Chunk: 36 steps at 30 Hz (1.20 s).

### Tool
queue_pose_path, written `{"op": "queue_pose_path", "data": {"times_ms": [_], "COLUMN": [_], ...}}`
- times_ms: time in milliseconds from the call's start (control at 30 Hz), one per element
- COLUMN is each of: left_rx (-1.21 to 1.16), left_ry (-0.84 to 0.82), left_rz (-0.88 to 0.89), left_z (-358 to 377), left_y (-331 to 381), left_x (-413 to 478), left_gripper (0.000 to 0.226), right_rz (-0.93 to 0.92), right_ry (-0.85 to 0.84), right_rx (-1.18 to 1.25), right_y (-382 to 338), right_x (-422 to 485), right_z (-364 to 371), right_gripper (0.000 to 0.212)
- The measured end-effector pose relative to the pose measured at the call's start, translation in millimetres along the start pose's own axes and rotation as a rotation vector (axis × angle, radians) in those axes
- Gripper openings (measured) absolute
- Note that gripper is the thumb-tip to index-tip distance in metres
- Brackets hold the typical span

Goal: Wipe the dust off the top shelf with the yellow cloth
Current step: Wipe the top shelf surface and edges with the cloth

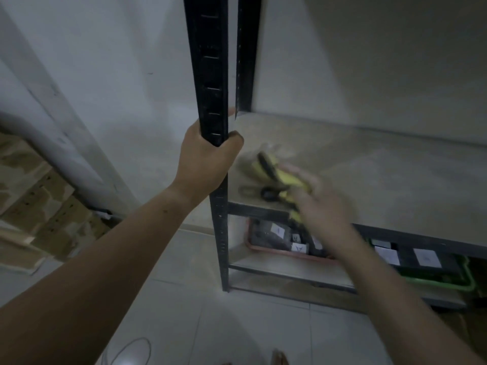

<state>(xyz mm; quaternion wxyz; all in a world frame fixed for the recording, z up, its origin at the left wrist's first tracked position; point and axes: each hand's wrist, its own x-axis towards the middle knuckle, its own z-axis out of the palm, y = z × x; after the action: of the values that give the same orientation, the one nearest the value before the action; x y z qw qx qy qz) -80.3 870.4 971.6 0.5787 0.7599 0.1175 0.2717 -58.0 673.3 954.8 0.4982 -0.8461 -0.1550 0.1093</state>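
Note:
The top shelf [382,175] is a pale, dusty board in a black metal rack. My right hand [320,204] is blurred with motion over the shelf's front left part, closed on a yellow cloth [283,179] with dark parts. The cloth lies against the board near the front left corner. My left hand [204,159] grips the rack's black front left upright post [210,75] at shelf height.
A lower shelf holds a pink tray [266,249] and a green tray [445,281] with dark labelled items. Cardboard pieces [34,206] lean at the left. White walls stand behind and to the left. The floor [237,325] is pale tile.

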Motion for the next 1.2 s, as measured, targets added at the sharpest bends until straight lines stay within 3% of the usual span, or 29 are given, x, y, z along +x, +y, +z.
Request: {"op": "queue_pose_path", "data": {"times_ms": [133,267,333,400,467,533,567,667,733,800,867,933,1133,1200], "left_rx": [0.017,0.019,-0.011,-0.029,-0.005,0.018,0.023,0.024,0.019,0.007,0.004,0.021,0.045,0.053], "left_ry": [-0.008,-0.017,-0.006,0.014,0.03,0.027,0.009,-0.026,-0.029,-0.027,-0.02,-0.013,0.004,-0.002], "left_rz": [0.005,0.006,0.008,0.024,0.059,0.081,0.091,0.105,0.092,0.083,0.067,0.062,0.054,0.029], "left_z": [0.0,-0.2,1.0,1.4,2.8,2.4,1.5,-0.6,0.0,0.7,1.2,1.4,0.5,0.4], "left_y": [0.2,0.3,0.4,0.4,-2.4,-3.7,-3.4,-5.6,-6.8,-6.6,-6.6,-6.9,-4.3,-3.8], "left_x": [-1.7,-1.3,-1.7,-1.8,-0.6,-0.8,-0.9,-0.3,-0.6,-1.2,-1.2,-0.5,0.1,-0.2], "left_gripper": [0.036,0.031,0.032,0.031,0.025,0.021,0.02,0.015,0.014,0.014,0.014,0.013,0.015,0.014], "right_rz": [0.013,0.061,0.049,-0.108,-0.209,-0.119,-0.058,0.158,0.107,0.086,0.184,0.139,-0.354,-0.465], "right_ry": [0.244,0.101,0.104,-0.015,-0.247,-0.429,-0.419,-0.108,0.223,0.371,0.316,0.205,-0.154,-0.2], "right_rx": [-0.25,-0.76,-0.809,-0.762,-0.464,-0.058,0.113,0.374,0.24,-0.069,-0.348,-0.602,-0.537,-0.603], "right_y": [32.8,65.3,44.8,13.3,-18.2,-36.8,-43.9,-29.5,3.0,40.7,74.4,78.0,24.9,20.5], "right_x": [84.8,149.6,146.4,129.4,109.1,100.0,98.6,120.5,145.4,167.2,187.5,185.0,83.9,52.5], "right_z": [-51.1,-35.5,14.1,68.4,100.3,96.7,84.5,36.0,-5.1,-44.3,-60.3,-39.5,61.0,68.4], "right_gripper": [0.043,0.052,0.05,0.046,0.037,0.027,0.019,0.015,0.017,0.032,0.047,0.044,0.046,0.049]}}
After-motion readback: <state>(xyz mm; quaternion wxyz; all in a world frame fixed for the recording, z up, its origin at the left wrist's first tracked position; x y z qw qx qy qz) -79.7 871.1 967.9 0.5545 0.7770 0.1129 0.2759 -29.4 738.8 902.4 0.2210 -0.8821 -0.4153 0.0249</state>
